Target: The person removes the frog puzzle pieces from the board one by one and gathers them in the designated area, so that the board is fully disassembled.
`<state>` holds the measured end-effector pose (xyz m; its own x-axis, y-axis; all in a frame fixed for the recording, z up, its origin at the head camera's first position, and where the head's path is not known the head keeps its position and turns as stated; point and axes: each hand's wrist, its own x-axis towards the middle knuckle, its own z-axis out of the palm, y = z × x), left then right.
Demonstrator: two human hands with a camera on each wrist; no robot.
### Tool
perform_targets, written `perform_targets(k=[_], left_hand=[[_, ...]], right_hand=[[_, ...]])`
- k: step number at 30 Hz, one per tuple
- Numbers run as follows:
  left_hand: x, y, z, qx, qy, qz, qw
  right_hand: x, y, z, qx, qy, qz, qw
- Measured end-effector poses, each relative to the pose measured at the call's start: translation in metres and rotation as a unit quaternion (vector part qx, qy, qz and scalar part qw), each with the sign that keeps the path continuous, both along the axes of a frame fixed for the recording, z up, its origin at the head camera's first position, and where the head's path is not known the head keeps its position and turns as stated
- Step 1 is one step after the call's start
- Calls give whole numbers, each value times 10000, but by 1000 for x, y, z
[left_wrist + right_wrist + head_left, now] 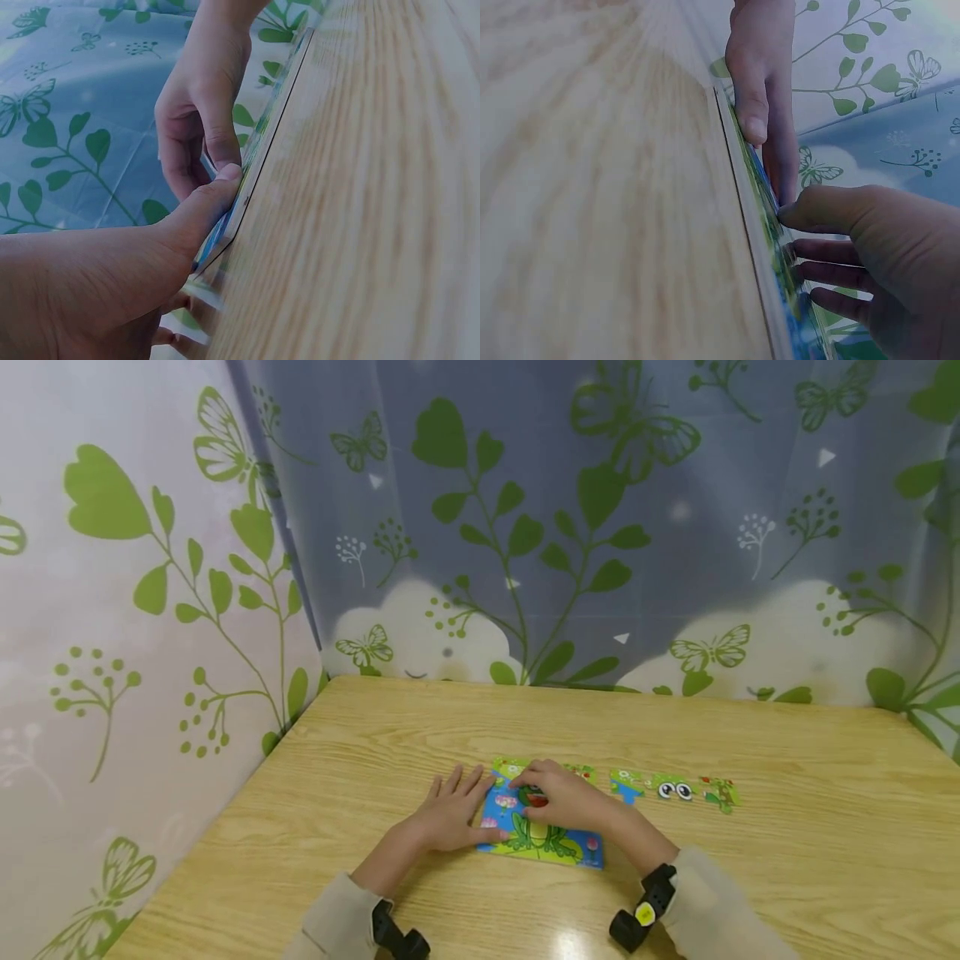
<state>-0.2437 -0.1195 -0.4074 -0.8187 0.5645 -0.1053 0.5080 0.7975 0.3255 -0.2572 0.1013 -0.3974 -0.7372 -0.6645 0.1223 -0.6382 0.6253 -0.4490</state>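
Observation:
A flat frog puzzle [540, 847] lies on the table, with a green frog, pink flowers and blue water on it. My left hand [450, 817] lies with fingers spread at its left side; the thumb [221, 184] rests on the puzzle's near left edge. Over the puzzle's upper middle, my right hand [564, 795] has its thumb and fingers bent around a puzzle piece [536, 797] with red on it, at the frog's mouth. In the right wrist view, the fingertips [817, 295] are down at the puzzle's surface. My right hand hides part of the picture.
To the right of the puzzle lie three loose pieces: a blue and green piece [626, 783], a piece with two big eyes [674, 789], and a green and brown piece [722, 793]. A patterned curtain [480, 552] hangs behind the wooden table [825, 843].

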Motion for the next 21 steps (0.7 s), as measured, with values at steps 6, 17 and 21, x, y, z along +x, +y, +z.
perform_targets(k=[6,17,21], left_hand=[[-1,-1,-1,-31,34,1,10000],[0,0,0,-52,57,15,10000],[-1,1,0,-70,65,22,10000]], right_hand=[[-1,-2,-3,-76,112,71,9999],[-2,-3,-4,-344,-61,23,9994],[-3,-3,-6,-443,-12,16,9990]])
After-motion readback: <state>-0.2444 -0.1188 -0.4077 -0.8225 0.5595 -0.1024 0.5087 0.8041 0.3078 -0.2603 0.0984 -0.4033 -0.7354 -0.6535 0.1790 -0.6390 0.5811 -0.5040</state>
